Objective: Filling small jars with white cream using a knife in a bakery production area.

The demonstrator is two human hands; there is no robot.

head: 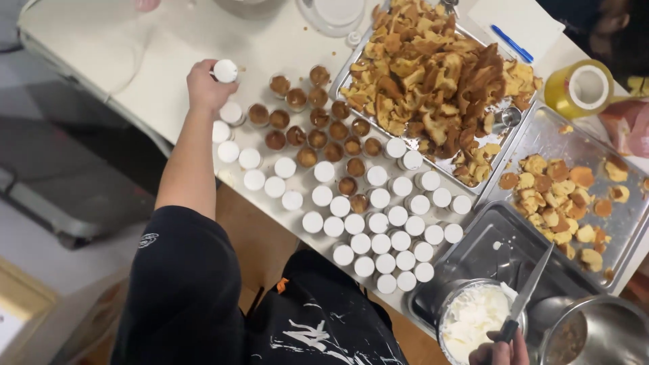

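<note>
A knife (526,292) is gripped by the right hand (499,350) over a cream-filled bowl (471,318); a small white-topped cup (225,70) is held in the left hand (205,86), at the table's (155,61) far cup rows

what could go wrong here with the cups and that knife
The left hand holds a white cup by the table edge, above closely packed cups; a slip might topple several. The right hand holds a knife over the cream bowl; cream might drip onto the tray.
</note>
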